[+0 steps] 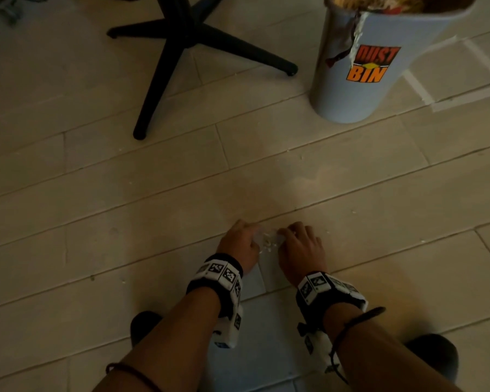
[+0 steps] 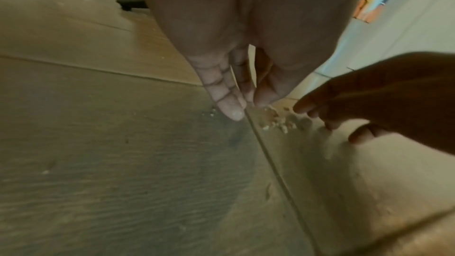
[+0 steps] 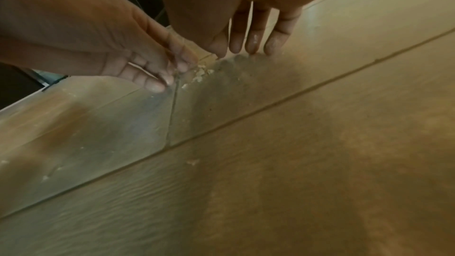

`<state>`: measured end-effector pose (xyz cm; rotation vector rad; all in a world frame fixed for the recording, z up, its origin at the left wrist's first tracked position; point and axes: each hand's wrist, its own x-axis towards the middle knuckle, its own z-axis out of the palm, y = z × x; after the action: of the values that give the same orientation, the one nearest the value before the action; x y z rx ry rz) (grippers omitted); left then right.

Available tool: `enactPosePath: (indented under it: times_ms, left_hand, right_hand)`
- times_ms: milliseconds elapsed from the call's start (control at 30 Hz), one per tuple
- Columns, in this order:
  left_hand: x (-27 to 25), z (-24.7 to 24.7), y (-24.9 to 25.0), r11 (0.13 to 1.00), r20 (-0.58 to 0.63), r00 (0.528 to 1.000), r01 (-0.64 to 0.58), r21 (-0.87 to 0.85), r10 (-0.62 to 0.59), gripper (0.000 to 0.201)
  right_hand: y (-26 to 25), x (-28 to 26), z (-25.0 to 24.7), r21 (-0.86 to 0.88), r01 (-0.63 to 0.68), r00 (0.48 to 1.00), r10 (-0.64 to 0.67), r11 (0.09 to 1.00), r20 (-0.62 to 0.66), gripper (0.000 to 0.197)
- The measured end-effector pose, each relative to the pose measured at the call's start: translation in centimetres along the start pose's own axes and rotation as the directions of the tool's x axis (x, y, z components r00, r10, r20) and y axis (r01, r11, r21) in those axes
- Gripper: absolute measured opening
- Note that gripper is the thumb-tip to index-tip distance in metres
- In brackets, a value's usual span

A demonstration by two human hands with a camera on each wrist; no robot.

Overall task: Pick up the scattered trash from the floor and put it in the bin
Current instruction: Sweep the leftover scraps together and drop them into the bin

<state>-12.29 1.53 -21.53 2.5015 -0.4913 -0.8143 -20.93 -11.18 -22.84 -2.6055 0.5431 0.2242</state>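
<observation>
A small heap of pale crumbs (image 1: 267, 241) lies on the wood-look floor between my two hands. My left hand (image 1: 242, 241) stands on its edge to the left of the crumbs (image 2: 275, 121), fingers (image 2: 227, 104) straight and tips touching the floor. My right hand (image 1: 297, 244) faces it from the right, its straight fingertips (image 3: 253, 44) also down on the floor beside the crumbs (image 3: 200, 74). Neither hand holds anything. The grey bin (image 1: 359, 66) labelled "DUST BIN" stands far up and right, filled with paper scraps.
A black chair base (image 1: 187, 38) with spreading legs stands at the upper left. Tiny crumbs (image 1: 354, 212) dot the floor around the hands. White tape lines (image 1: 416, 83) mark the floor right of the bin. My dark shoes (image 1: 433, 355) show at the bottom.
</observation>
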Motion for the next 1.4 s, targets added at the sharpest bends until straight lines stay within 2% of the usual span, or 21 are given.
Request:
enactPosePath:
  times_ms: [133, 333, 400, 467, 567, 700, 767, 900, 967, 1033, 1100, 1167, 1266, 1333, 1400]
  left_hand:
    - [-0.7, 1.4, 0.6, 0.992, 0.092, 0.994, -0.068, 0.104, 0.059, 0.053]
    - [-2.0, 2.2, -0.1, 0.929, 0.146, 0.973, -0.217, 0.299, 0.18, 0.058]
    - [-2.1, 2.3, -0.7, 0.913, 0.148, 0.964, -0.258, 0.317, 0.222, 0.052]
    - [-2.3, 2.3, -1.1, 0.914, 0.118, 0.963, -0.268, 0.305, 0.243, 0.042]
    - [-2.4, 2.2, -1.1, 0.924, 0.072, 0.965, -0.262, 0.277, 0.252, 0.031]
    - [-2.1, 1.3, -0.5, 0.92, 0.129, 0.973, -0.226, 0.322, 0.194, 0.029]
    - [-2.1, 1.2, -0.2, 0.911, 0.132, 0.976, -0.211, 0.355, 0.175, 0.03]
    - [-2.1, 1.6, -0.2, 0.935, 0.082, 0.987, -0.16, 0.316, 0.141, 0.029]
    - [-2.0, 1.9, -0.3, 0.95, 0.07, 0.989, -0.146, 0.278, 0.131, 0.028]
    - [-1.8, 2.1, -0.5, 0.967, 0.043, 0.993, -0.115, 0.229, 0.108, 0.028]
    - [-1.5, 2.0, -0.4, 0.986, -0.02, 0.998, -0.063, 0.157, 0.067, 0.025]
    - [-0.6, 1.3, 0.3, 0.998, -0.1, 0.994, -0.046, 0.038, 0.049, 0.02]
    - [1.8, -1.3, 3.5, 0.987, -0.236, 0.966, -0.131, -0.096, 0.105, 0.012]
    - [3.8, -4.2, 7.0, 0.965, -0.316, 0.933, -0.225, -0.136, 0.173, 0.012]
    - [5.9, -7.6, 11.1, 0.93, -0.423, 0.865, -0.348, -0.12, 0.269, 0.013]
  right_hand:
    - [0.2, -0.9, 0.3, -0.046, 0.029, 0.999, -0.028, 0.999, 0.019, 0.034]
    - [1.1, -2.8, 0.9, -0.032, 0.119, 0.989, -0.116, 0.992, 0.094, 0.051]
    - [1.3, -2.8, 1.2, -0.014, 0.147, 0.986, -0.145, 0.989, 0.083, 0.045]
    - [1.3, -2.6, 1.4, 0.003, 0.168, 0.984, -0.168, 0.986, 0.051, 0.031]
    - [1.1, -2.3, 1.8, 0.043, 0.214, 0.977, -0.215, 0.976, 0.016, 0.019]
    - [0.6, -1.8, 2.0, 0.036, 0.243, 0.97, -0.243, 0.969, -0.009, 0.004]
    - [0.5, -1.6, 2.4, -0.016, 0.248, 0.969, -0.248, 0.969, -0.018, 0.005]
    - [-0.1, -1.9, 2.9, -0.114, 0.22, 0.975, -0.22, 0.969, 0.017, 0.007]
    - [-0.6, -2.0, 3.1, -0.157, 0.19, 0.981, -0.183, 0.969, 0.06, 0.02]
    - [-0.9, -1.9, 2.8, -0.162, 0.155, 0.987, -0.146, 0.974, 0.067, 0.029]
    - [-0.8, -1.2, 1.9, -0.105, 0.101, 0.994, -0.095, 0.989, 0.059, 0.023]
    - [-0.5, 0.1, 0.8, 0.092, 0.03, 1.0, -0.03, 0.995, 0.001, 0.012]
    - [-0.4, 2.9, -2.8, 0.387, -0.005, 0.976, 0.088, 0.922, -0.198, 0.009]
    - [-0.8, 5.3, -6.6, 0.458, 0.034, 0.937, 0.131, 0.888, -0.324, 0.009]
    - [-1.3, 7.5, -11.4, 0.492, 0.113, 0.88, 0.143, 0.863, -0.452, 0.007]
